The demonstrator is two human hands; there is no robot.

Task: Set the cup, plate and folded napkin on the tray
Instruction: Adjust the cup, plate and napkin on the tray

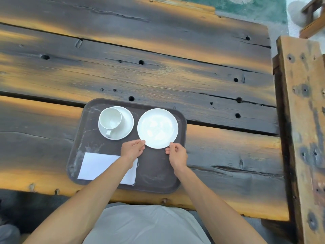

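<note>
Here the dark brown tray (158, 175) lies on the weathered plank desk (158, 67), close to its near edge, and everything else is best placed from that tray. In the tray's far left part a white cup (110, 118) stands upright on a white saucer (127, 123), empty, its handle turned toward the person. In the tray's far right part sits the white plate (157, 128), flat as far as can be seen, just beside the saucer without touching it. The folded napkin (95, 165), white and rectangular, lies in the tray's near left corner, partly hidden under the left forearm.

Both hands are over the middle of the tray at the plate's near rim. The left hand (131, 149) pinches the rim on its left side with the fingertips, thumb on top. The right hand (176, 154) has its fingers curled, thumb and forefinger meeting the rim on its right side.

Right of the tray, beyond the desk's edge, runs a rough wooden bench (302, 120). Below the tray, a pale garment (146, 226) covers the person's lap
</note>
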